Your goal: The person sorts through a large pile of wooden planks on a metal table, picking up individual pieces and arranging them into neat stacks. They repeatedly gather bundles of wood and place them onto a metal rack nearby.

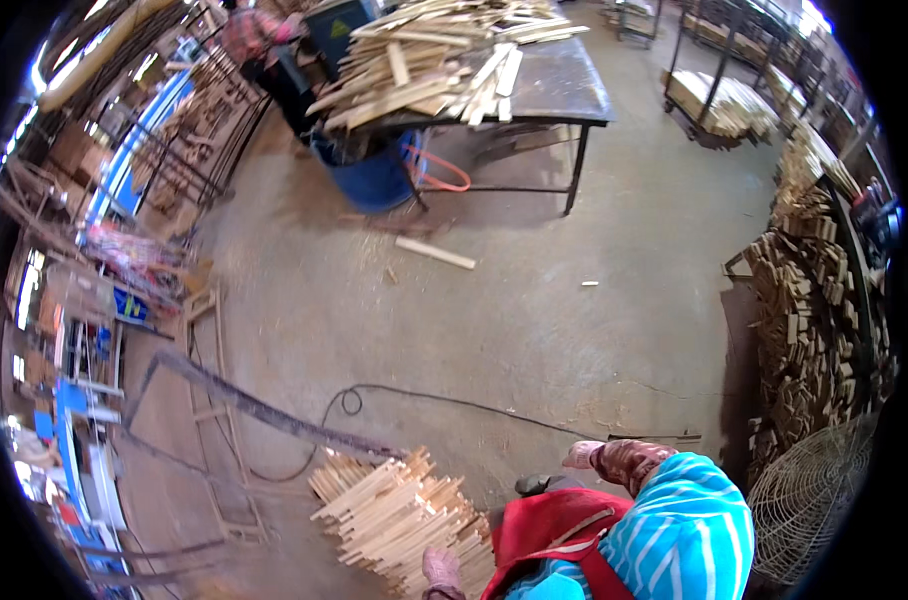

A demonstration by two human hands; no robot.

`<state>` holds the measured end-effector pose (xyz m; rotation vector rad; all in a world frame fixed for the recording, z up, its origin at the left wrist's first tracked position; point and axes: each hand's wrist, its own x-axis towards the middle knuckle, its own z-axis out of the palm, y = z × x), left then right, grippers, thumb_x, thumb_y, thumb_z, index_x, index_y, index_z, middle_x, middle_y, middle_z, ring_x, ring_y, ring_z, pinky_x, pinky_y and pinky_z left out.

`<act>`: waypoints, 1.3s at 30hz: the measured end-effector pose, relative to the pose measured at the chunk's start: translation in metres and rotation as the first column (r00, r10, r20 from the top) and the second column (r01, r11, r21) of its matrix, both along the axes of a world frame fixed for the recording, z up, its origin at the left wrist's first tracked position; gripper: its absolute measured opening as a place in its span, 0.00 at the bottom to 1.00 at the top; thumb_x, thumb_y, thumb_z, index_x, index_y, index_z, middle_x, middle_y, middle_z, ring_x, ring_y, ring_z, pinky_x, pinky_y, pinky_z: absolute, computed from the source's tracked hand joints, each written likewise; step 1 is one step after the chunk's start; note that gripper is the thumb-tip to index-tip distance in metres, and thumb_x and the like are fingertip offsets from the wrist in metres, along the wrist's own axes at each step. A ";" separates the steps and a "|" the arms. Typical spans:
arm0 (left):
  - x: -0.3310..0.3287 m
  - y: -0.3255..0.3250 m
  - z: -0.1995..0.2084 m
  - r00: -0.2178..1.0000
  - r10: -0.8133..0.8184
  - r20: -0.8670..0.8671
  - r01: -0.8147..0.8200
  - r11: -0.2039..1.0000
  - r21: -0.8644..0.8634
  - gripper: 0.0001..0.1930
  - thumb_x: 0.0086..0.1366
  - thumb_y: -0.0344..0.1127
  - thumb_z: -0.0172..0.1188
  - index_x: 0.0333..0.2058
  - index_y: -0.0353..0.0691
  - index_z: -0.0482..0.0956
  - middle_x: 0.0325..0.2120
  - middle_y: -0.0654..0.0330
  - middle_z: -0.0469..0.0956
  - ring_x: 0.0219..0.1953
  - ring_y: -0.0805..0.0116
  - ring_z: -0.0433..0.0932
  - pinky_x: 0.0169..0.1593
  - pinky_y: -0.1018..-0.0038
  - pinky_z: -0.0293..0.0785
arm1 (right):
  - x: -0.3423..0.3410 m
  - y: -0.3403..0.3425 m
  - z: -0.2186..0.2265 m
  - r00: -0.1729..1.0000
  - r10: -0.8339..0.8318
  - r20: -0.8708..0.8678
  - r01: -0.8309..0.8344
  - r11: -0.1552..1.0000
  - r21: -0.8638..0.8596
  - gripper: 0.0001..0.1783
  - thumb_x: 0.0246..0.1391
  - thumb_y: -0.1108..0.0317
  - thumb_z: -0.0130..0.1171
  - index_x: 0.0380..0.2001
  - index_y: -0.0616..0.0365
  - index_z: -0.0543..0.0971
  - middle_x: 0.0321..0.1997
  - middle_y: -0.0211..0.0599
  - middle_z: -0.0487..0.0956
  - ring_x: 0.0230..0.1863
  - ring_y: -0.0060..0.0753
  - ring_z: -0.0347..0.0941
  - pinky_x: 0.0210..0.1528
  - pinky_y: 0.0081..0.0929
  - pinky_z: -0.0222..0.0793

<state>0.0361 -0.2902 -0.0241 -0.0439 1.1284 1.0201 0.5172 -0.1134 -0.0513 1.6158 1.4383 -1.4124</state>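
**Resting a gloved hand on a stack of wooden slats**

Lying at the lower middle of the view, the bundle of pale wooden slats (pixel 399 510) sits on the concrete floor (pixel 534 320). The left hand (pixel 440 572) (gloved, near the bottom edge) touches the bundle's near end; whether it grips a slat I cannot tell. The right hand (pixel 614 460), also gloved, hangs in the air to the right of the bundle, holding nothing, fingers loosely curled. A black cable (pixel 424 398) runs across the floor just beyond both hands. Farther ahead lies a single loose slat (pixel 434 253), and beyond it a dark metal table (pixel 564 85) piled with more offcuts. Well off to the right of the right hand stands a tall stack of small wood blocks (pixel 804 330).
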 end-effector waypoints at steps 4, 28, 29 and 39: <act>-0.026 0.050 -0.027 0.996 0.044 0.079 -0.040 0.997 -0.059 0.14 0.71 0.49 0.48 0.26 0.54 0.66 0.21 0.64 0.64 0.22 0.60 0.63 0.26 0.63 0.62 | 0.035 0.030 0.041 0.974 -0.220 -0.057 0.226 0.962 0.150 0.31 0.58 0.41 0.53 0.50 0.55 0.84 0.53 0.48 0.83 0.56 0.52 0.77 0.60 0.45 0.70; 0.181 0.632 -0.051 0.752 -0.194 -0.629 0.151 0.981 -0.122 0.07 0.66 0.41 0.66 0.39 0.47 0.83 0.25 0.74 0.73 0.23 0.83 0.68 0.25 0.81 0.64 | 0.051 0.552 0.041 0.841 -0.383 -0.382 0.453 0.884 0.112 0.19 0.60 0.54 0.59 0.45 0.55 0.84 0.42 0.38 0.85 0.47 0.42 0.80 0.52 0.36 0.73; 0.198 0.663 -0.074 0.759 -0.178 -0.626 0.132 0.984 -0.119 0.11 0.66 0.40 0.65 0.45 0.44 0.83 0.28 0.72 0.76 0.27 0.81 0.72 0.29 0.80 0.69 | 0.059 0.572 0.004 0.863 -0.328 -0.384 0.408 0.901 0.149 0.16 0.57 0.56 0.60 0.43 0.54 0.84 0.39 0.38 0.84 0.45 0.43 0.80 0.51 0.36 0.73; 0.378 0.946 -0.379 0.333 -0.600 -0.727 0.349 0.795 -0.496 0.52 0.57 0.61 0.66 0.73 0.44 0.52 0.71 0.42 0.56 0.72 0.45 0.58 0.70 0.56 0.60 | 0.077 0.842 -0.288 0.997 -0.025 -0.078 0.060 0.874 0.483 0.34 0.60 0.40 0.52 0.59 0.53 0.76 0.57 0.53 0.79 0.60 0.55 0.73 0.61 0.47 0.70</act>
